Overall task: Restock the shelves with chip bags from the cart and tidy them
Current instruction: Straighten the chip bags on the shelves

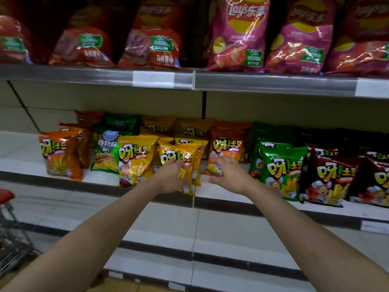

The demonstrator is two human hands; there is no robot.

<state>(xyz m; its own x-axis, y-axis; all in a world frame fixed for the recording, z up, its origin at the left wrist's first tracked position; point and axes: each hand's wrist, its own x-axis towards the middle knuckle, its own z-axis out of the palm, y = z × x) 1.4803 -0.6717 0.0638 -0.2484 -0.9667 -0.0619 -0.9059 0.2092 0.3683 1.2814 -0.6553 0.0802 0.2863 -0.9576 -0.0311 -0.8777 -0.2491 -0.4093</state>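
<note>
Both arms stretched forward, left hand (171, 177) fingers curled in a grip, right hand (228, 173) fingers loosely spread

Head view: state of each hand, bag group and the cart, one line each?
left hand: fingers curled round the front yellow bag.
right hand: fingers spread, by the front orange bag; contact unclear.
front yellow bag: upright, held at the shelf edge.
front orange bag: upright on the lower shelf.
green bags: upright, front one leaning.
dark red bags: upright, in a row.
cart: partly in view, contents not visible.
</note>
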